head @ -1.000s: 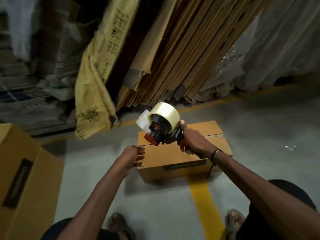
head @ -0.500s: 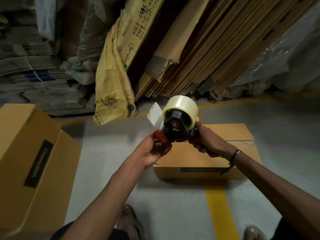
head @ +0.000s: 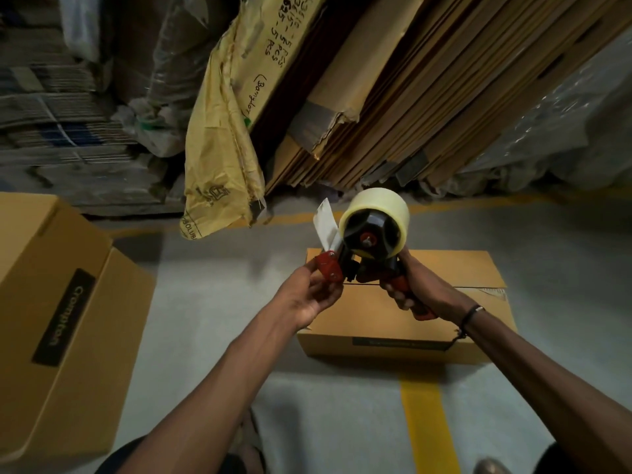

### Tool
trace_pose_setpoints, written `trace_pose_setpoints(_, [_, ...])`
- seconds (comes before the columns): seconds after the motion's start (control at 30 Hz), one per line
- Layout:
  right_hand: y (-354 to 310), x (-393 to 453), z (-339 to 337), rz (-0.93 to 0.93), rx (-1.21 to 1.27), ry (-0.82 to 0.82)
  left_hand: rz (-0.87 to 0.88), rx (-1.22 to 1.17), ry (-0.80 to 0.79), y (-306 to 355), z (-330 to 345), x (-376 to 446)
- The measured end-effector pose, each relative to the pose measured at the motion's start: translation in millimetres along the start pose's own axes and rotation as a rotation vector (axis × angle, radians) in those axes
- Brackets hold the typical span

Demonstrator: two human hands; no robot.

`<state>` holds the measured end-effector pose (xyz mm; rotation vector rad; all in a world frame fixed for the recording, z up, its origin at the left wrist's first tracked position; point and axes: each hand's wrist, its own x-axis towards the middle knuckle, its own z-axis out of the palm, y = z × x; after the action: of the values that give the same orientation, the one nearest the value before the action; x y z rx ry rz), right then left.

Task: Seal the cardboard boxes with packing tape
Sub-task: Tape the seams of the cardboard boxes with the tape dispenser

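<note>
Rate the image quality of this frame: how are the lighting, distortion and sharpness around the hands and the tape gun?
Head view: dim warm light, dark at the corners; wide-angle bending tilts the leaning cardboard sheets. The tape dispenser, left hand and right hand are fairly sharp, the box under them slightly soft. Its shadow falls on the floor toward the camera; no strong glare.

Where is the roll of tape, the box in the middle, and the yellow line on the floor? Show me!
roll of tape [head: 386,208], head view, on its pale outer surface.
box in the middle [head: 369,316], head view, on its top flap.
yellow line [head: 427,422], head view, on the stripe below the box.
</note>
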<state>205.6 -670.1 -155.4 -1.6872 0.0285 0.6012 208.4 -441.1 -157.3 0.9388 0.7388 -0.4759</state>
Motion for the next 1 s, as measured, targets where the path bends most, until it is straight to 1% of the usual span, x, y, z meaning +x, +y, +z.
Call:
trace_pose_setpoints(0.17, [4,4,-1,-0.001,-0.059,-0.055,0.154,0.266,0.135,-7,-2,8])
trace_pose_setpoints(0.3, [6,4,0,-0.016,-0.145,-0.035,0.298,0.389,0.218,-12,-12,12])
trace_pose_setpoints(0.4, [11,8,-1,-0.053,-0.181,-0.029,0.362,0.428,0.219,-15,-18,13])
trace_pose_setpoints(0.53, [15,17,-2,-0.083,-0.236,-0.042,0.408,0.452,0.199,-15,-22,13])
trace_pose_setpoints(0.67, [13,26,4,-0.073,-0.283,-0.043,0.456,0.542,0.275,-5,-35,24])
trace_pose_setpoints(0.77, [11,36,8,-0.065,-0.304,-0.032,0.453,0.578,0.287,10,-48,34])
trace_pose_setpoints(0.87, [17,48,0,-0.063,-0.306,-0.011,0.464,0.599,0.392,31,-84,48])
trace_pose_setpoints(1.0, [33,65,-11,-0.029,-0.309,0.014,0.479,0.628,0.393,40,-125,75])
